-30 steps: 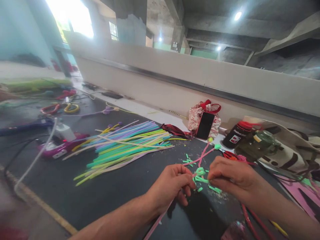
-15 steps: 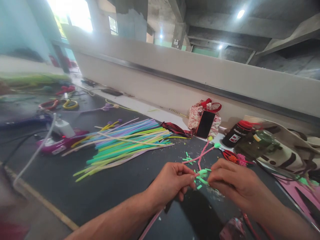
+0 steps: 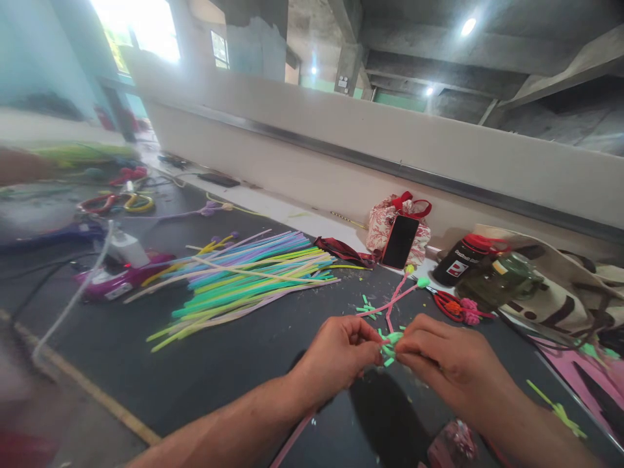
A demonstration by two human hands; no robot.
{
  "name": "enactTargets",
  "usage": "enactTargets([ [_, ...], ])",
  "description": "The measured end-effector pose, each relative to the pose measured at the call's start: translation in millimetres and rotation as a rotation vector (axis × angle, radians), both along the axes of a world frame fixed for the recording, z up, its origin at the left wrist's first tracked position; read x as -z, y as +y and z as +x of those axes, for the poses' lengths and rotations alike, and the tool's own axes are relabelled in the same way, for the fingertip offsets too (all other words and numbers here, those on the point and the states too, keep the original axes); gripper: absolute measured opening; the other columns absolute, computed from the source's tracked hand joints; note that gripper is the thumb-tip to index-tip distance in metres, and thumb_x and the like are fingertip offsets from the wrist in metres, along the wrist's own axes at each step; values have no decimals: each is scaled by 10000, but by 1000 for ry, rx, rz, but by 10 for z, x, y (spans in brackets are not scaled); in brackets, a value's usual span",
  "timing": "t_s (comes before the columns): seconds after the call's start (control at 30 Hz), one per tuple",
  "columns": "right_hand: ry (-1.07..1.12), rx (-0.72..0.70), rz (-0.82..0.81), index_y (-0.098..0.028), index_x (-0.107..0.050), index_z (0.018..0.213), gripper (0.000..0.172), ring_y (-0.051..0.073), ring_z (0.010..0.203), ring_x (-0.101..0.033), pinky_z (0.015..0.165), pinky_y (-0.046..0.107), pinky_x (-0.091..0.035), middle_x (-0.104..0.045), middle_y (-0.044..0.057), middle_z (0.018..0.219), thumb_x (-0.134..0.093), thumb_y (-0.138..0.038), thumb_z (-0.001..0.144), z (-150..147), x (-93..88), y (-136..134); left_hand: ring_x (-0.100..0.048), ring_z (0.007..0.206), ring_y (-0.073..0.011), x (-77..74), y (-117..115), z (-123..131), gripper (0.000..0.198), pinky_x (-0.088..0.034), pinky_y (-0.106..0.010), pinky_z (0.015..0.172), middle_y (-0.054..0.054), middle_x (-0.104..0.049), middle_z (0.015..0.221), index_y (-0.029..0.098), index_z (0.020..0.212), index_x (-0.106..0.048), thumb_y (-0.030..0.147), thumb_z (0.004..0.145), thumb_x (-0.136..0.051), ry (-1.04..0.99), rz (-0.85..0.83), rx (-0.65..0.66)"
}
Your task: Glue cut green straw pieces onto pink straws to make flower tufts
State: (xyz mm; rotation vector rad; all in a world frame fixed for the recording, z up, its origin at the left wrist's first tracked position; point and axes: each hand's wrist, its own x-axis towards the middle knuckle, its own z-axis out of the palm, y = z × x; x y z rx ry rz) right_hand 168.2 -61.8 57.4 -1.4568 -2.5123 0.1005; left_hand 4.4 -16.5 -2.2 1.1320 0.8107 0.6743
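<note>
Green bit (image 3: 391, 338) on a pink stem (image 3: 296, 435), pinched between two hands.
Left hand (image 3: 341, 354) and right hand (image 3: 441, 364) meet fingertip to fingertip, both closed on the bit, which is equally near each. The stem's long axis runs back under the left palm, toward the person.

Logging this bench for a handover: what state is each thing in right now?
Left hand: pinched shut on pink stem.
Right hand: pinched shut on green piece.
Phone: screen dark, propped against bag.
Bottle: lying down, red cap on.
Sticks: loose fanned pile, flat on table.
</note>
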Motion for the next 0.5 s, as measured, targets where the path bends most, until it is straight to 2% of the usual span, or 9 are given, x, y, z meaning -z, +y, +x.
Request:
enactTargets([
  [0.2, 1, 28, 24, -205, -634, 831, 164, 122, 639, -539, 574, 234, -392, -579, 27, 744, -472, -208, 853, 24, 42, -2, -334, 354, -25, 96, 25, 21, 120, -233, -154, 371, 45, -570, 528, 146, 722, -594, 234, 640, -599, 11, 71, -20],
  [0.33, 42, 41, 28, -208, -624, 803, 155, 118, 659, -554, 595, 236, -397, -587, 20, 770, -476, -195, 851, 29, 50, -7, -333, 367, -30, 91, 28, 12, 159, -241, -161, 385, 32, -591, 562, 144, 765, -630, 257, 669, -575, 26, 99, -9],
  [0.5, 102, 48, 34, -208, -630, 786, 158, 118, 649, -570, 590, 230, -410, -602, 19, 764, -483, -193, 842, 37, 60, -5, -377, 412, -46, 77, 23, -4, 146, -252, -165, 409, 22, -591, 563, 136, 737, -639, 226, 630, -600, 10, 103, -20],
])
